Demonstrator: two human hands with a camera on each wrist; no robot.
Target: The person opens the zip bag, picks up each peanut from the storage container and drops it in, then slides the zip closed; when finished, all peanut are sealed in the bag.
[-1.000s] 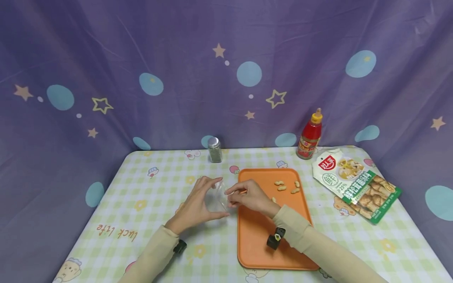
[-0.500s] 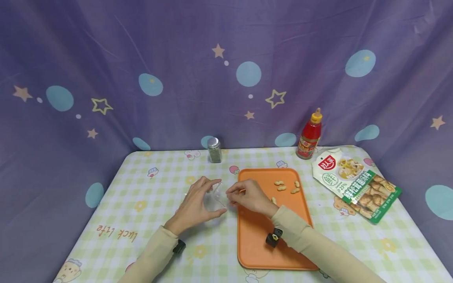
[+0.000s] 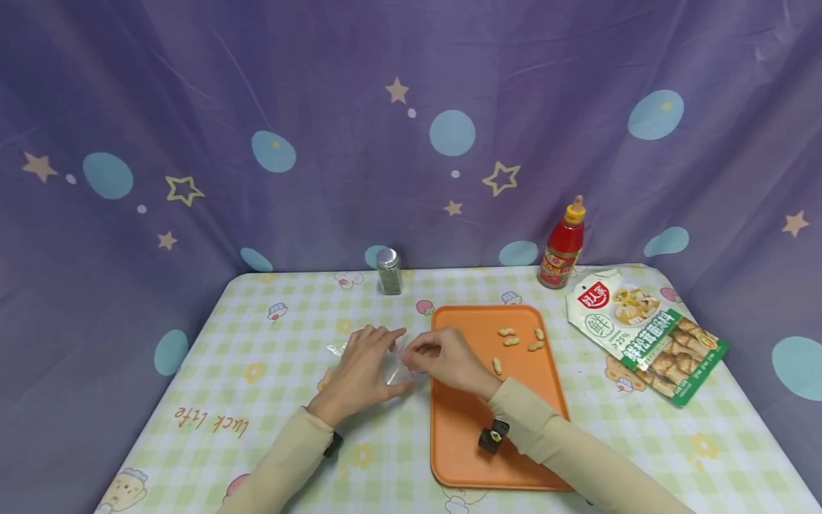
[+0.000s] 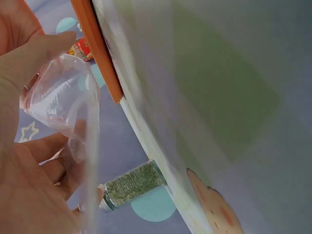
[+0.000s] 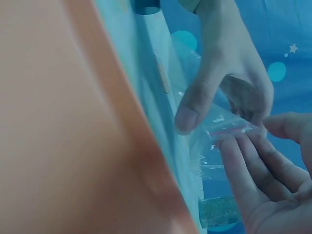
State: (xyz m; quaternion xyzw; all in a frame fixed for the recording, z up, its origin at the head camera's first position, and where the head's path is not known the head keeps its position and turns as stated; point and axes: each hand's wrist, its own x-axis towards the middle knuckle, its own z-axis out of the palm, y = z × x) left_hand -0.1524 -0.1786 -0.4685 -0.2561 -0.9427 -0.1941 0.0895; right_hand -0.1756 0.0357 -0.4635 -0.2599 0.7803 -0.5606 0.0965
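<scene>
Left hand [image 3: 356, 375]: curved round a clear bag [image 4: 56, 100], centre of the frame.
Right hand [image 3: 452, 363]: pinching the bag's edge.
Change: right hand, just apart from the bag moments ago, now meets it; both hands work it.
Curtain [image 3: 321, 93]: purple, top.
Table [image 3: 295, 335]: checked, bottom.
Tray [image 3: 462, 442]: orange, lower right of centre.
Peanuts [image 3: 511, 342]: on tray.

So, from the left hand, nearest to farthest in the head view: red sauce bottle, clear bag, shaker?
1. Clear bag: right at the left hand, between its thumb and fingers.
2. Shaker: straight out beyond the fingertips.
3. Red sauce bottle: off to the right, past the far right corner of the orange tray.
</scene>
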